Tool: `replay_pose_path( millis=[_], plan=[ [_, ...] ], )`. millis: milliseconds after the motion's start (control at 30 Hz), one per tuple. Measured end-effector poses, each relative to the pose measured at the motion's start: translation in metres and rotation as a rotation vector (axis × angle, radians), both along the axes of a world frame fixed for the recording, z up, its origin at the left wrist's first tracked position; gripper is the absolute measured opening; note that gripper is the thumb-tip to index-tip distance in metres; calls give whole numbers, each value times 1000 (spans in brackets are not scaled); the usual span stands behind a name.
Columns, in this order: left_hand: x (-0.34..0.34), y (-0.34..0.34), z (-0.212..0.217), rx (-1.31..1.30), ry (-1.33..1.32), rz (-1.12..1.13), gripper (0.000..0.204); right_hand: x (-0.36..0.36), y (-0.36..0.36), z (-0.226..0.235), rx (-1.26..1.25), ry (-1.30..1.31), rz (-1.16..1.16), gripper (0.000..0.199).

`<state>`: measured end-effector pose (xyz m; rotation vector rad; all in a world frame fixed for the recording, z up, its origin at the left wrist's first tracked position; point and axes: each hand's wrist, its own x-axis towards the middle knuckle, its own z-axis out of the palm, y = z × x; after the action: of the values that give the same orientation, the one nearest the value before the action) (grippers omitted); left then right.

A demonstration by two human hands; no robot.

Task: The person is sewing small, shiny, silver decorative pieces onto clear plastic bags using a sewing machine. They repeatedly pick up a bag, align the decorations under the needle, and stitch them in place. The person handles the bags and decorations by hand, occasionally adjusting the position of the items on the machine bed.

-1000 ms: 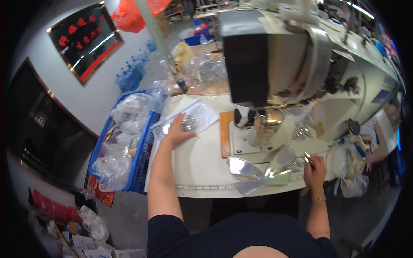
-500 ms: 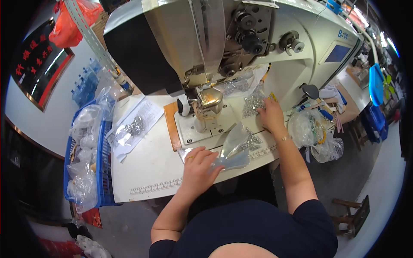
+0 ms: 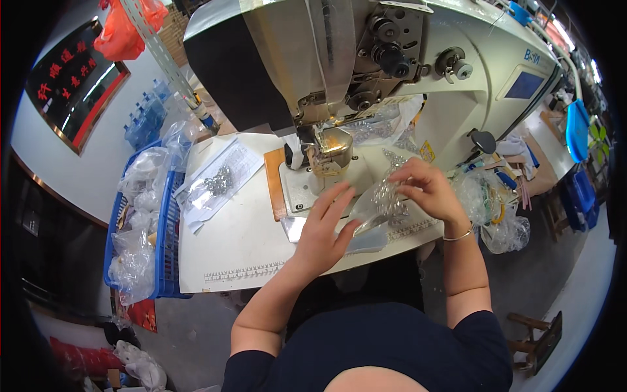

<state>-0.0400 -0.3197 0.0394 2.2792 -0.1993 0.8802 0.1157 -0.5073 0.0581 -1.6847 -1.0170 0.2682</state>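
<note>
You are working at a white tabletop (image 3: 228,258), in front of a large white sewing machine (image 3: 450,39). A clear plastic bag (image 3: 369,208) with shiny, silvery, bead-like pieces (image 3: 392,206) is lying near the front edge. Your left hand (image 3: 321,236) is showing widely parted fingers beside the bag; your right hand (image 3: 430,191) is showing thumb and fingertips close together at the pieces, whether gripping cannot be told. A blue plastic basket (image 3: 168,245) is standing at left.
</note>
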Motion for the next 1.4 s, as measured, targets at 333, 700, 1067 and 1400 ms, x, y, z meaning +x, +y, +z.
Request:
replay_pose_path(
  millis=[333,700,1067,1400],
  plan=[
    [4,-3,-32,-1329,432,-328,55,-43,18,-17,88,1,-66,40],
    [-25,2,-35,-1242,183,-196,27,-50,35,-31,-66,562,217,38],
    [-26,26,-36,-902,578,-68,32,-41,46,-41,-145,604,129,54],
    [-30,14,-37,293,367,49,29,-27,7,-29,52,667,399,56]
  ],
)
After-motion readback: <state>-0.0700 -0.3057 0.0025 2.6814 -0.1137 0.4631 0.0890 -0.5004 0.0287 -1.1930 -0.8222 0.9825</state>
